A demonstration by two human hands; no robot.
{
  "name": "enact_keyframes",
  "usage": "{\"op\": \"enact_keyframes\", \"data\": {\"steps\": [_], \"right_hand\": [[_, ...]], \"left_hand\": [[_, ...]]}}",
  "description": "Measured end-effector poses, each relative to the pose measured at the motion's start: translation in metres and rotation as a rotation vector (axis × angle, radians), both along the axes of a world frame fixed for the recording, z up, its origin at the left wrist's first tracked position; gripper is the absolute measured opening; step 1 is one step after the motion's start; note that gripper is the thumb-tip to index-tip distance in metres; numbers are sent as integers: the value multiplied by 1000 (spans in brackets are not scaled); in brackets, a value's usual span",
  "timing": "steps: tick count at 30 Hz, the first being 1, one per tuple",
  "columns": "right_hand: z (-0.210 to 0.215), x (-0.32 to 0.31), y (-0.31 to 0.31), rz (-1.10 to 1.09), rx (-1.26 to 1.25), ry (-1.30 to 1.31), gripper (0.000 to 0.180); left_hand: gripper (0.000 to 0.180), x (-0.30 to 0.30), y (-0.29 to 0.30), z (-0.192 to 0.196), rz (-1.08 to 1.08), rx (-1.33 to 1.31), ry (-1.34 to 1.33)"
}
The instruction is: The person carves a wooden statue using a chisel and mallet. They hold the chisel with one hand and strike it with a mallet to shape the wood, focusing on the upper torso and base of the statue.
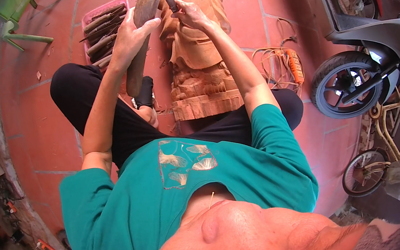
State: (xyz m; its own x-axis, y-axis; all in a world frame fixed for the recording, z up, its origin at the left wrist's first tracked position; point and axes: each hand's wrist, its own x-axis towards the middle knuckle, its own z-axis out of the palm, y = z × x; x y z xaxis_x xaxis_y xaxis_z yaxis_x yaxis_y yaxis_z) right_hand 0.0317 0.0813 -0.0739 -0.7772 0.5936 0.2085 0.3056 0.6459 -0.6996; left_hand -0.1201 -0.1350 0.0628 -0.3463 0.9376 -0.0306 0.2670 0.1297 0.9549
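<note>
My left hand point(130, 41) is wrapped round a long, worn wooden club point(149, 1), held at a slant with its narrower end toward my foot. In my right hand point(191, 15) is a chisel point(170, 2) with a dark handle, pinched between thumb and fingers; its blade cannot be made out. Beneath both hands a carved wooden statue point(198, 46) lies on the floor, with robe folds and a rough, ridged base point(207, 106) toward me. The chisel is over the statue's left side; whether it touches the wood I cannot tell.
A pink basket point(126, 1) full of carving tools point(104, 33) stands left of the statue. An orange power strip point(295, 65) with tangled cord lies at right, near a parked motorbike point(348, 83) and a bicycle point(367, 172). A green plastic chair point(12, 16) is far left.
</note>
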Motion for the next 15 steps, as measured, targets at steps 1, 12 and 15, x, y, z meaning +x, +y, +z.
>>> {"op": "enact_keyframes", "data": {"steps": [1,12,15], "right_hand": [[1,1,-1,-4,6,5,29],[3,4,-13,36,-12,3,27],[3,0,-14,43,-38,-87,35]], "left_hand": [[59,2,0,-2,17,72,20],[49,27,-21,-45,83,162,-142],[57,28,-23,-42,120,95,-173]]}}
